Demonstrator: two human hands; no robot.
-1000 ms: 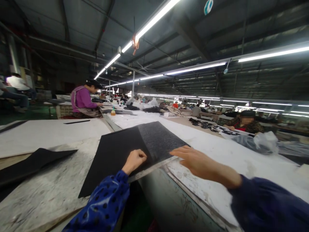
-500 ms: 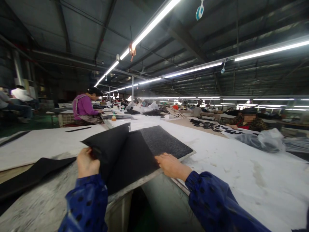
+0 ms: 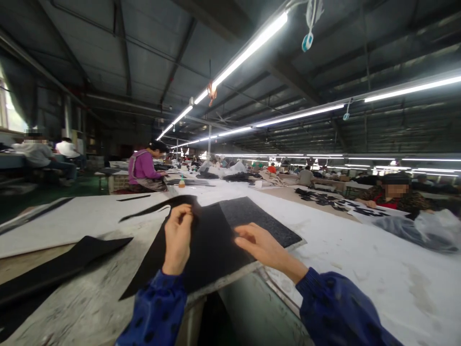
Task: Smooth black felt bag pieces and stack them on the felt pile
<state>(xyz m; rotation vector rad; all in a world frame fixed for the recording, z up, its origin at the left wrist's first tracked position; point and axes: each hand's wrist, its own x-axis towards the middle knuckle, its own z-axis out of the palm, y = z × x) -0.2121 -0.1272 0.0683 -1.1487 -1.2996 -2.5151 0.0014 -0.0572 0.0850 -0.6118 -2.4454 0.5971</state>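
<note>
My left hand [image 3: 178,235] is closed in a pinch on a thin black sheet [image 3: 185,201], whose raised part curls up behind the fingers and trails off to the left. Under it lies a flat black piece [image 3: 212,245] with a straight edge. This piece partly covers a dark grey, speckled felt-like panel [image 3: 257,216] on the right. My right hand [image 3: 264,245] is over the right side of the black piece, thumb and fingers apart and holding nothing. Whether its fingertips touch the surface I cannot tell.
More black material [image 3: 72,262] lies on the left side of the worktable [image 3: 97,293]. A small bottle [image 3: 182,181] stands farther back. One person in purple [image 3: 144,166] works at the left; another person [image 3: 392,192] sits at the right, behind clear plastic bags [image 3: 432,228].
My left hand has moved right and upward, drawing the lifted black sheet into a curl. My right hand's fingers have come apart from the piece's edge. The whole view has shifted slightly.
</note>
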